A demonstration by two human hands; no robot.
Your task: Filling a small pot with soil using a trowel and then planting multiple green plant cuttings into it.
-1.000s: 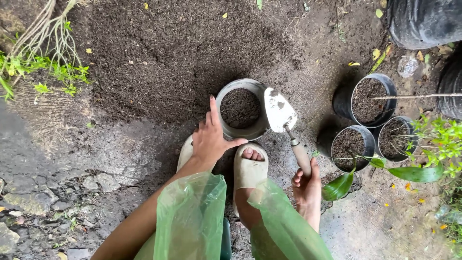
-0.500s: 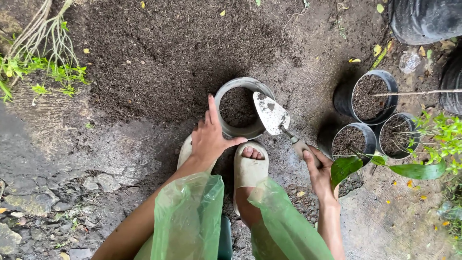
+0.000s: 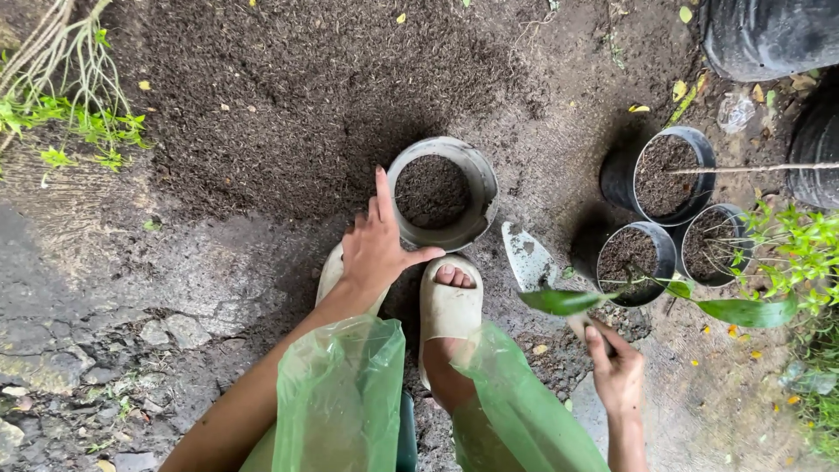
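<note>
My left hand [image 3: 376, 247] rests against the left wall of a grey pot [image 3: 477, 177] filled with dark soil, index finger stretched up along its rim. My right hand [image 3: 617, 371] is low at the right, fingers closed round the wooden handle end of a small trowel [image 3: 527, 259]. The trowel's pale, soil-stained blade lies on the ground just right of the grey pot. A green leaf [image 3: 559, 301] crosses over its neck and hides part of the handle.
A wide heap of dark soil [image 3: 288, 87] lies behind the pot. Three black soil-filled pots [image 3: 669, 175] [image 3: 631, 260] [image 3: 717, 246] with seedlings stand at the right, black bags [image 3: 769, 35] beyond. My sandalled foot [image 3: 448, 308] and green plastic leg covers [image 3: 341, 402] are below.
My right hand drew the trowel away from over the grey pot, down and to the right; its blade now lies on the ground. My left hand stayed on the pot.
</note>
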